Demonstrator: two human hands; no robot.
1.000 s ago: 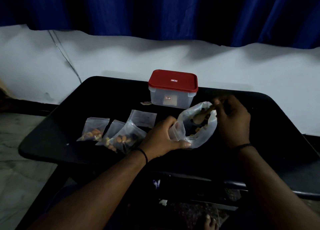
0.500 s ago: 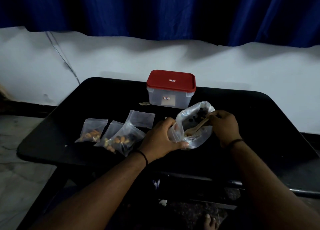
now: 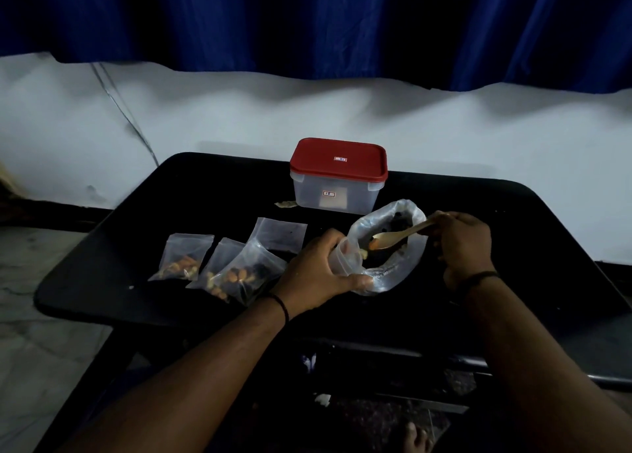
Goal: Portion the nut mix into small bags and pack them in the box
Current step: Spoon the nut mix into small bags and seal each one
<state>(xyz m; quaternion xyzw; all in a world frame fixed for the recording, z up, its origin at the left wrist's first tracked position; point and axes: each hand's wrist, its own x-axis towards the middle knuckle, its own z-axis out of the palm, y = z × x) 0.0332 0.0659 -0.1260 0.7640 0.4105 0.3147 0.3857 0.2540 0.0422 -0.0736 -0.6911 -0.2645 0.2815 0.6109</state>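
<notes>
The right hand is pinching the handle of a wooden spoon, fingers curled shut around it, the bowl of the spoon carrying a nut or two over the mouth of the big clear bag of nut mix. The left hand is gripping a small clear bag at that big bag's near left edge, thumb below and fingers wrapped closed over the top.

Just left of the left hand, three filled small bags are lying on the table, two of them overlapping, and a flatter bag is lying behind them. The box, clear-walled with a red lid on, is standing behind the big bag, near the table's far edge. A small scrap is lying by its left corner.

All of it is sitting on a black table with rounded corners. Behind it a white wall is showing, with a thin cable running down it and a blue curtain hanging above. Pale floor is showing at the left.
</notes>
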